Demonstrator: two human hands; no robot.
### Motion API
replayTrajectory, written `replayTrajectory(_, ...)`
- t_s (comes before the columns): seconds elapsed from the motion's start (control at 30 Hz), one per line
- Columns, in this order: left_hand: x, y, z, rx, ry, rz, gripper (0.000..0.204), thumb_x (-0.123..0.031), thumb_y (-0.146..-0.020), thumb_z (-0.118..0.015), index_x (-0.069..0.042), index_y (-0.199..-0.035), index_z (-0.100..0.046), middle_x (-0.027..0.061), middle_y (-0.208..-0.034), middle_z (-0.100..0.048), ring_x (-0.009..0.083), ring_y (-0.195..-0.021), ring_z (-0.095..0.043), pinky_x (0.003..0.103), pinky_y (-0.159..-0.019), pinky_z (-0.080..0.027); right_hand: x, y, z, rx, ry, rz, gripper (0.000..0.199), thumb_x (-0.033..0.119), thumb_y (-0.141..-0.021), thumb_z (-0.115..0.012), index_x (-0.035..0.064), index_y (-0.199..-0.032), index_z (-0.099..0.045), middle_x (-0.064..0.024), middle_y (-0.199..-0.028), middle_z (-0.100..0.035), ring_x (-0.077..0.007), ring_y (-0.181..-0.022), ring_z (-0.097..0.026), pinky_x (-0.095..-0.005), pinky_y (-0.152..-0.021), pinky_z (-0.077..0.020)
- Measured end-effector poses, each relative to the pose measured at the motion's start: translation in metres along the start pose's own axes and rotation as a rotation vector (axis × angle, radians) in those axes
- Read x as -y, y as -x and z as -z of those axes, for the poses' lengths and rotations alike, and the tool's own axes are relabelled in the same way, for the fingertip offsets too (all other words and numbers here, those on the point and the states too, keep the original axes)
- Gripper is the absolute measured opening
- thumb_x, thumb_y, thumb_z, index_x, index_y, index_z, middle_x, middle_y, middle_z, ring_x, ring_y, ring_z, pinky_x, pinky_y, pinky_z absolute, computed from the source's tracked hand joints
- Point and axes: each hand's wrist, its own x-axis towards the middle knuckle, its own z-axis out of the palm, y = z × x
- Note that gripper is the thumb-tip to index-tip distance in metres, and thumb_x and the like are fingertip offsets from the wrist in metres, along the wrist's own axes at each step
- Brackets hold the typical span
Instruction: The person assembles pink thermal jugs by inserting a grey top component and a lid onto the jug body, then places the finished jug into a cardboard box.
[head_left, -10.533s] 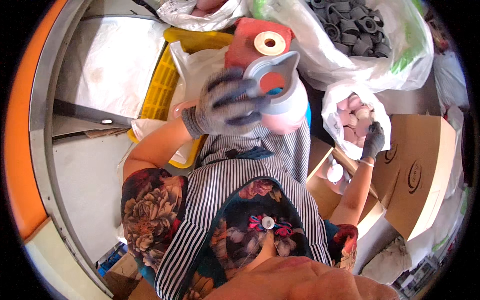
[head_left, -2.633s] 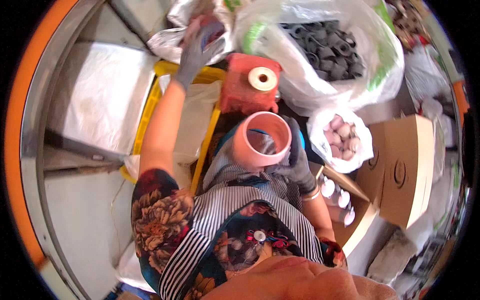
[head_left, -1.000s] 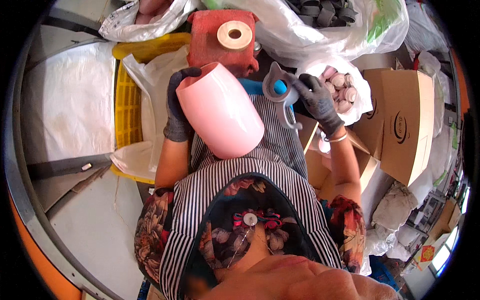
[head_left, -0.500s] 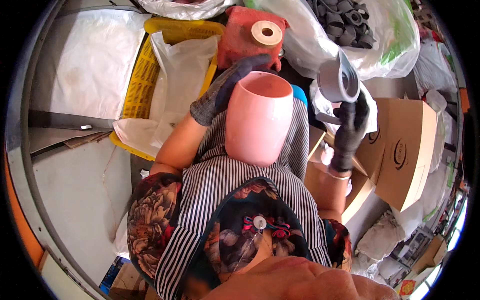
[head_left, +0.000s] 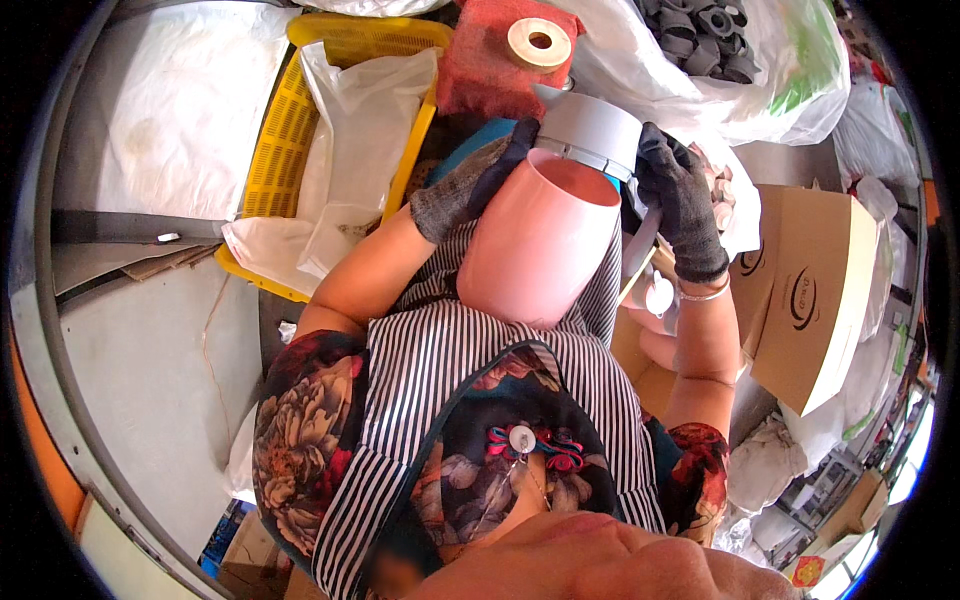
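Observation:
A glossy pink barrel-shaped jug body (head_left: 540, 255) leans on my lap, its open mouth tilted to the upper right. My left hand (head_left: 472, 182), in a dark glove, grips its upper left side near the rim. Over the far edge of that mouth sits a grey plastic jug collar (head_left: 592, 132) with a pointed spout at its left and a handle strip hanging at its right. My gloved right hand (head_left: 686, 198) holds the collar by its right side. Whether the collar touches the rim all round cannot be told; it is tilted.
On the left stands a yellow crate (head_left: 272, 140) lined with white plastic. Ahead, a roll of tape (head_left: 520, 50) rests on a red cloth (head_left: 470, 80). Grey plastic parts (head_left: 705, 35) fill a clear bag at the far right, beyond an open cardboard box (head_left: 825, 290).
My right hand has brought the grey collar left and down onto the jug's mouth, turning it over. The pink body has tipped to the right, with my left hand following.

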Motion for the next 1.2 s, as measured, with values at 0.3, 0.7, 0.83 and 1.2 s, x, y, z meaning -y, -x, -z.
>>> replayTrajectory(0.3, -0.002, 0.000, -0.006, -0.011, 0.169, -0.075, 0.050, -0.031, -0.111, -0.040, -0.008, -0.155, -0.038, 0.0118, -0.158, -0.042, 0.0225, -0.145, -0.041, 0.035, -0.123, -0.029, 0.006, 0.007, -0.009, -0.167, -0.305, -0.243, 0.036, 0.019, -0.102, -0.061, 0.0018, -0.132, -0.061, 0.0019, -0.092, -0.064, -0.0042, -0.070, -0.053, -0.0186, -0.057, -0.0414)
replayTrajectory(0.7, -0.020, -0.015, 0.030, 0.242, 0.781, 0.016, 0.046, -0.015, -0.109, -0.038, -0.011, -0.154, -0.042, 0.0160, -0.158, -0.042, 0.0281, -0.142, -0.046, 0.039, -0.122, -0.035, -0.052, 0.012, -0.035, -0.233, 0.049, 0.090, 0.037, 0.027, -0.106, -0.055, 0.0016, -0.130, -0.066, -0.0047, -0.092, -0.070, -0.0109, -0.077, -0.060, -0.0283, -0.072, -0.0514)
replayTrajectory(0.83, -0.004, -0.005, 0.012, 0.142, 0.347, -0.334, 0.054, -0.007, -0.104, -0.048, -0.022, -0.155, -0.043, 0.0178, -0.156, -0.043, 0.0314, -0.137, -0.051, 0.041, -0.118, -0.040, -0.060, 0.013, -0.036, -0.211, 0.087, 0.160, 0.046, 0.034, -0.109, -0.049, -0.0015, -0.134, -0.063, -0.0062, -0.100, -0.072, -0.0113, -0.084, -0.063, -0.0289, -0.078, -0.0526)
replayTrajectory(1.2, -0.042, -0.024, 0.042, 0.390, 1.414, 0.558, 0.073, -0.039, -0.086, -0.083, -0.002, -0.141, -0.054, 0.0079, -0.130, -0.064, 0.0162, -0.117, -0.060, 0.033, -0.103, -0.049, -0.036, 0.021, -0.036, -0.185, 0.182, 0.110, 0.043, 0.030, -0.105, -0.053, -0.0011, -0.134, -0.062, -0.0088, -0.099, -0.071, -0.0145, -0.086, -0.064, -0.0311, -0.081, -0.0530)
